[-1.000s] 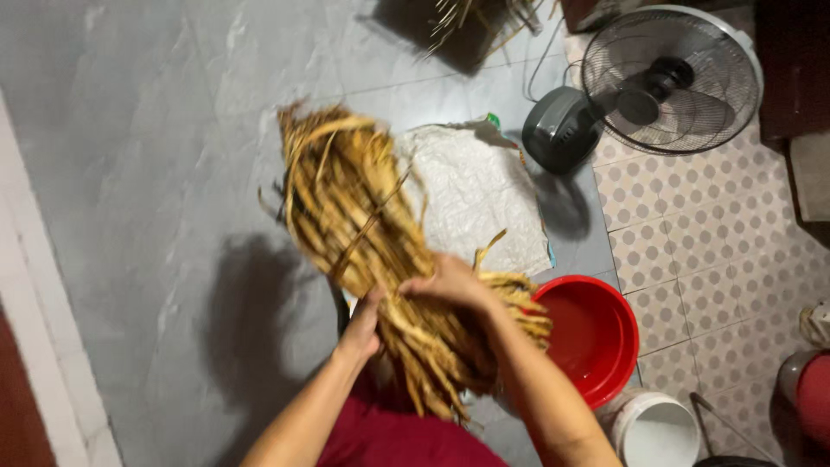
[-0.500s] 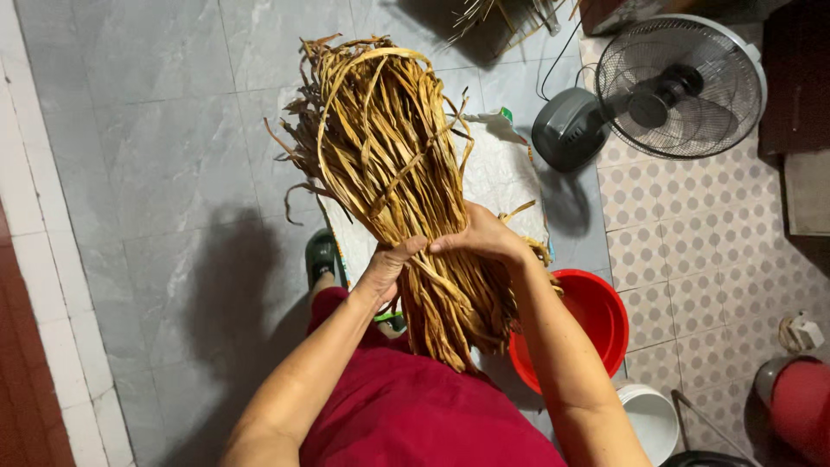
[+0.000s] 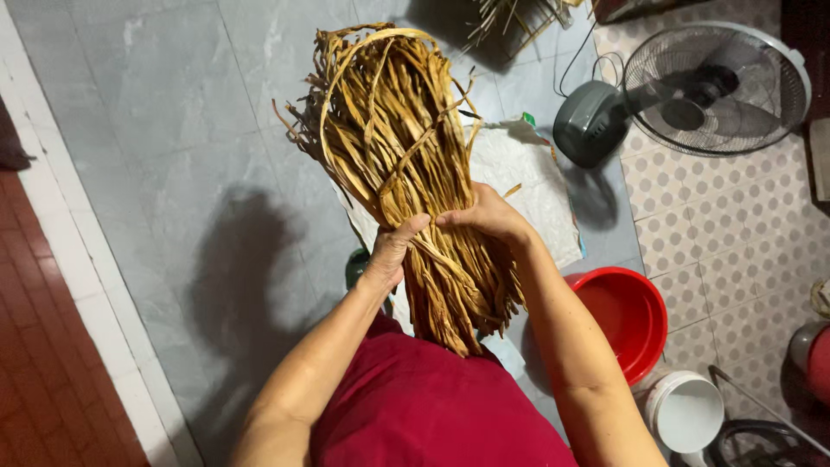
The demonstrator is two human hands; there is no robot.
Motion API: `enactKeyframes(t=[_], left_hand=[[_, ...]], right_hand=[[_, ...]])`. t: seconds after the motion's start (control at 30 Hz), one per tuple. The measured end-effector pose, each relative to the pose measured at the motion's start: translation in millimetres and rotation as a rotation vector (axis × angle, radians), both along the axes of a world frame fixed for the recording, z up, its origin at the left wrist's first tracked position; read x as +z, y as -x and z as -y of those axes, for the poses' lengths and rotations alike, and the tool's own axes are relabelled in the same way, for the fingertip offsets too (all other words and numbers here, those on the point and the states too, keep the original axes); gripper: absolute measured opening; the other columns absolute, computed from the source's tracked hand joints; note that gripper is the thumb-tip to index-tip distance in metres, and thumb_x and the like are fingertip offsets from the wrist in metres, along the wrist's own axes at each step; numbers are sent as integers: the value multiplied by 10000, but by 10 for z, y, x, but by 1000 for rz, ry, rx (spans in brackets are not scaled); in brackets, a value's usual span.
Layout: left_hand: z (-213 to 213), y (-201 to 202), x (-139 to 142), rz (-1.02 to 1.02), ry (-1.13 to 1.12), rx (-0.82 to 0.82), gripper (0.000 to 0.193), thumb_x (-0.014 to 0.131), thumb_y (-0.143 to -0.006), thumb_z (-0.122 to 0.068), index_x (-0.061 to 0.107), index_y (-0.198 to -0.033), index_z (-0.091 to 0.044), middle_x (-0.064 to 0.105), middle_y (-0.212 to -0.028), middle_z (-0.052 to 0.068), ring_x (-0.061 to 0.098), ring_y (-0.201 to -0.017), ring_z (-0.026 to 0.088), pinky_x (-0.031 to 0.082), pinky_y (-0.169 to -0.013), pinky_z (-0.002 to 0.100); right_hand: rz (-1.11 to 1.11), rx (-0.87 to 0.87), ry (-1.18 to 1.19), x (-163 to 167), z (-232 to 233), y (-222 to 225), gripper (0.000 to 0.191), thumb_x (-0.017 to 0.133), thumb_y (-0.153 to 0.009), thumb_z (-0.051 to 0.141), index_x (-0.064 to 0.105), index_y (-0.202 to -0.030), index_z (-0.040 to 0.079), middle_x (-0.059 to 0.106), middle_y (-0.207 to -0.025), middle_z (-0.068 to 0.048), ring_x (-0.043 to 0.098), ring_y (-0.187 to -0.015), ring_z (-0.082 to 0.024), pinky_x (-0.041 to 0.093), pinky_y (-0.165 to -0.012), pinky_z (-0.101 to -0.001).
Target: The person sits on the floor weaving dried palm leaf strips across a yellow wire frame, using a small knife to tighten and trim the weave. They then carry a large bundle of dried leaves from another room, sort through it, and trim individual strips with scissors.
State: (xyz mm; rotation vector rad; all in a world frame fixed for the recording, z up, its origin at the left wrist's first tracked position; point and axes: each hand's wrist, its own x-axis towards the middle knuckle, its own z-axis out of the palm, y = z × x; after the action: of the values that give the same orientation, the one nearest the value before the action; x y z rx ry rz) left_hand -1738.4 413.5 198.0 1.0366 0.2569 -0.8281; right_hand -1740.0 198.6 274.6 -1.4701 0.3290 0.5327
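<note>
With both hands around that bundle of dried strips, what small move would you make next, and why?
Probably tighten the grip and draw the loose strands in. Both the left hand and the right hand clasp the bundle of dried strips near its lower end, yet the upper part fans out wide, with stray strips sticking out at its left edge. Squeezing it together there would likely keep strands from slipping out.

Grey tiled floor (image 3: 173,130): white woven sack (image 3: 527,173) spread flat, grey floor fan (image 3: 692,86) beside it, red basin (image 3: 627,316), white bucket (image 3: 687,411) nearby.
</note>
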Motion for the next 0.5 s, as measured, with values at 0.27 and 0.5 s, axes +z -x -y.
enactKeyframes(t=[0.27,0.5], left_hand=[[-618,-651,100,-11,198,189,704,880,-776,-392,613,-1316,-28,632,-1244,100,599,-1155,231,504,-1025,430],[-879,-1071,250,12,344,331,693,860,-788,-335,575,-1354,-56,637,-1260,47,611,-1164,196,519,-1026,380]], right_hand=[[180,263,472,102,-643,-946,751,917,-697,275,593,-1309,-16,755,-1103,-140,717,-996,-242,556,-932,-359],[139,455,608,466,-1040,-1656,705,881,-661,417,653,-1202,27,776,-1029,-174,749,-949,-287,574,-892,-383]])
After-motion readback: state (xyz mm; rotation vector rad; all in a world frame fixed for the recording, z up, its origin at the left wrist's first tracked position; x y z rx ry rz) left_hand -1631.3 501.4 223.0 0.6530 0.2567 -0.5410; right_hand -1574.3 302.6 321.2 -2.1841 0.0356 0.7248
